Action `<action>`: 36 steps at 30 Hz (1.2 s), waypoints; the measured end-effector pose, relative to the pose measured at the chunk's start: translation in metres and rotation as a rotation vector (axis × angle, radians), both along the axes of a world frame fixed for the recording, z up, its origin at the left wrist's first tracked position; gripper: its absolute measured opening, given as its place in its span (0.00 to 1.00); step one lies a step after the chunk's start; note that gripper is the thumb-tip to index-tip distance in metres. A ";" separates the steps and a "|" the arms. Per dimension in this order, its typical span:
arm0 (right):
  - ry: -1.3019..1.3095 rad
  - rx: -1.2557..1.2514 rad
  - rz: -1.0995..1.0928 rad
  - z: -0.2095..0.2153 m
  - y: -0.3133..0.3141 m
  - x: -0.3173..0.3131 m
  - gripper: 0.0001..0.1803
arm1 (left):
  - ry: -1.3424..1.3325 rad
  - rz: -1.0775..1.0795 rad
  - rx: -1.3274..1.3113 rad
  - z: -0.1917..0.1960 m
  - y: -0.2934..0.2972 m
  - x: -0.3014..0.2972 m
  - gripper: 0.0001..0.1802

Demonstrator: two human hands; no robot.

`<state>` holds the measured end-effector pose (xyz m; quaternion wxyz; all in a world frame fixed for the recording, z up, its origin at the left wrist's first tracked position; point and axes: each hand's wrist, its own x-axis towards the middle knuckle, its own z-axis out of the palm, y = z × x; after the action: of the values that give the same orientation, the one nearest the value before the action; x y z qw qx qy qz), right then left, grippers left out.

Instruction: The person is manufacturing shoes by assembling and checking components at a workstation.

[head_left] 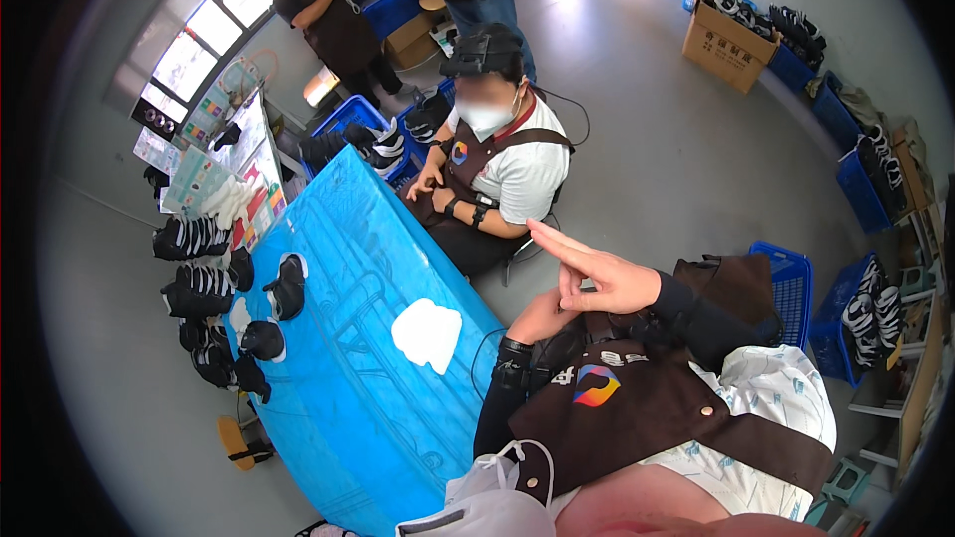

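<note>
My right hand (609,276) is raised in front of my apron, with its fingers stretched out toward the upper left and nothing seen in it. Just below it is my left hand (540,317), its fingers hidden behind the right one. Both forearms are in black sleeves, and a dark strap circles my left wrist. To the left of my hands, a bright white flat piece (428,335) lies on the blue-covered table (348,388); its material is too washed out to tell. Neither hand touches it. Farther left on the table are a black shoe (286,286) and another dark shoe (264,340).
A seated co-worker (517,154) in a mask and brown apron is across the table corner. Two people stand farther back. Rows of black-and-white shoes (197,288) line the table's left side. Blue baskets (867,189) and a cardboard box (724,48) stand along the right wall.
</note>
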<state>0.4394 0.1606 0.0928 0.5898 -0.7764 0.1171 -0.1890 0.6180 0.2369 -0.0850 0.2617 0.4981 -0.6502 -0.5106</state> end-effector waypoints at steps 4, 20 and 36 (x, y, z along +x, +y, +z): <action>0.035 -0.029 -0.025 -0.012 0.001 0.001 0.48 | -0.031 -0.014 -0.011 -0.007 0.003 0.003 0.20; 0.065 0.603 -0.028 -0.018 -0.031 0.004 0.29 | 0.142 0.121 0.155 -0.029 0.033 0.032 0.18; -0.164 -0.836 -0.690 0.060 -0.001 0.070 0.40 | 0.250 0.302 0.238 -0.043 0.071 0.050 0.18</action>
<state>0.5099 0.1594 0.1528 0.1421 -0.8437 0.2336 -0.4619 0.6680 0.3079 -0.1282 0.3531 0.5500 -0.4659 -0.5964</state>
